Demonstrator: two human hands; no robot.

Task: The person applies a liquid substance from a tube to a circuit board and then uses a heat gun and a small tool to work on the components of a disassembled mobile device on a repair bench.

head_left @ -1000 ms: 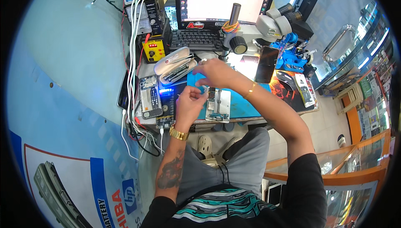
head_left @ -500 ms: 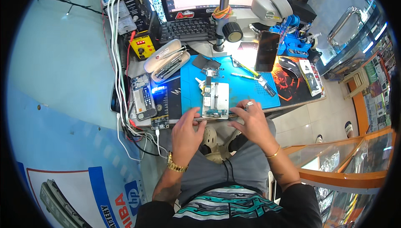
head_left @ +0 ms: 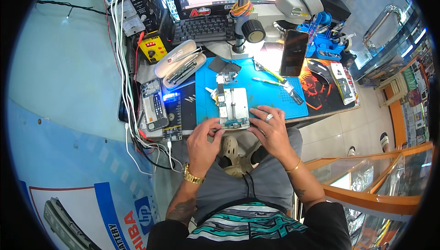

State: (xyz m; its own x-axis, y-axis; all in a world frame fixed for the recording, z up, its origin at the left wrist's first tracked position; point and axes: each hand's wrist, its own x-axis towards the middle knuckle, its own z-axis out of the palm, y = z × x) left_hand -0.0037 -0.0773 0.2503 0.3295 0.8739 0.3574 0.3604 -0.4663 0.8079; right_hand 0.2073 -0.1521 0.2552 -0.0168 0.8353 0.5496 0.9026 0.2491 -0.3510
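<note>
A silver circuit-board holder with small boards and loose phone parts on it and around it rests on the blue mat. My left hand is at the holder's lower-left corner, fingers loosely bent and thumb apart; whether the fingertips touch it is unclear. My right hand, with a ring, is at the lower-right corner, fingers apart and loosely bent near the mat's front edge. Two yellow-green tools lie right of the holder. Dark flat pieces lie above it.
A monitor, keyboard, microscope, standing phone and blue organizer are behind. An open case, opened phone, yellow device and cables are left. A mouse is right; at far right, another person's feet.
Both hands came down from the raised spot over the upper mat to the holder's front corners, uncovering the tools and parts; since then they have shifted slightly.
</note>
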